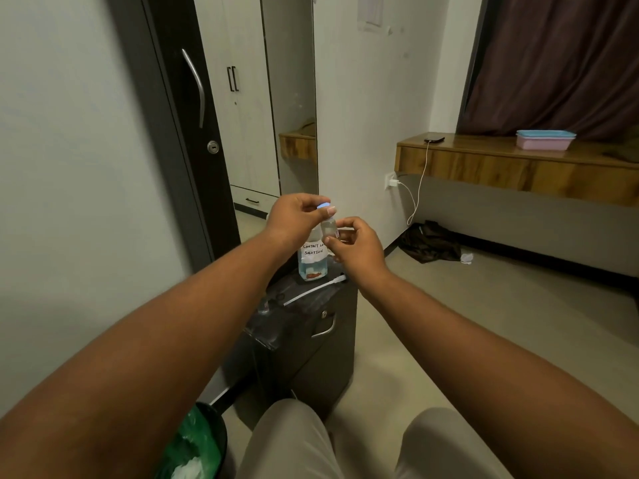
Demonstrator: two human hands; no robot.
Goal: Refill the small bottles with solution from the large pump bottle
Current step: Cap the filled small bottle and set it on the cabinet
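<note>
My right hand (356,247) grips a small clear bottle (328,228) upright by its body. My left hand (297,216) pinches the bottle's light blue cap (323,205) at the top. Just behind and below them stands the large bottle (313,261) with a handwritten "CONTACT LENS SOLUTION" label and a little bluish liquid at the bottom; its top is hidden by my hands. It stands on a dark cabinet (311,326). A white pump tube (314,288) lies on the cabinet top, apart from the large bottle. Another small bottle (264,307) stands near the cabinet's left edge.
A green-lined waste bin (193,447) sits at the lower left beside my knees. A wooden shelf (518,167) at the right carries a phone on a charging cable and pink and blue trays (544,140). Dark cloth (430,242) lies on the floor.
</note>
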